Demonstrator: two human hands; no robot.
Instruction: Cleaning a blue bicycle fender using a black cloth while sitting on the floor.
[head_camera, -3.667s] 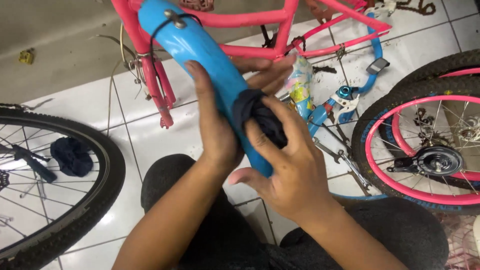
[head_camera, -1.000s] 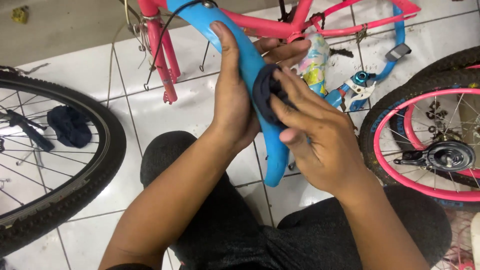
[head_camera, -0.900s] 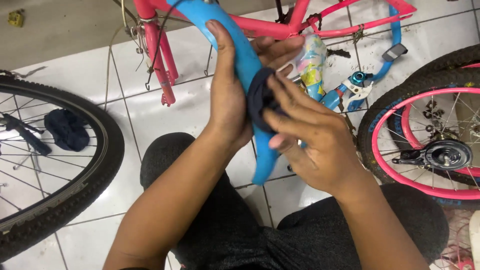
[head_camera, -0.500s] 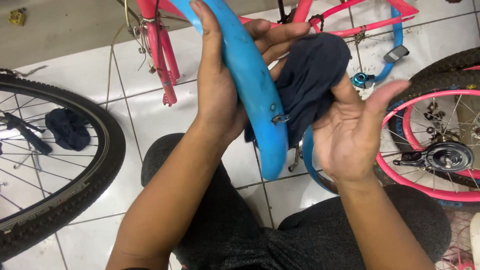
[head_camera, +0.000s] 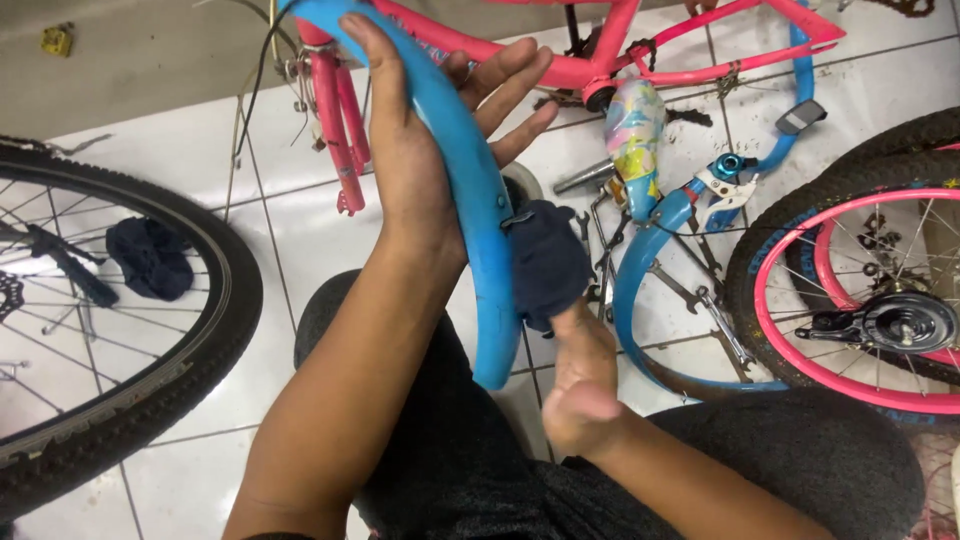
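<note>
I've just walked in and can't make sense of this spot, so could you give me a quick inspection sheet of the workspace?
Surface: white tiled floor, scuffed near the bike parts.
Job's things: curved blue mudguard; dark cloth pressed against it.
Clutter: second dark cloth on the floor; spanners beside a blue mudguard on the floor.
Hands: left hand grips the mudguard; right hand holds the cloth.
Cables: thin cable hanging by the pink fork.
Surroundings: black wheel, pink-rimmed wheel, pink frame.

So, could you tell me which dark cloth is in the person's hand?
The dark cloth pressed against the blue fender by the right hand; the other cloth lies on the floor.
</note>
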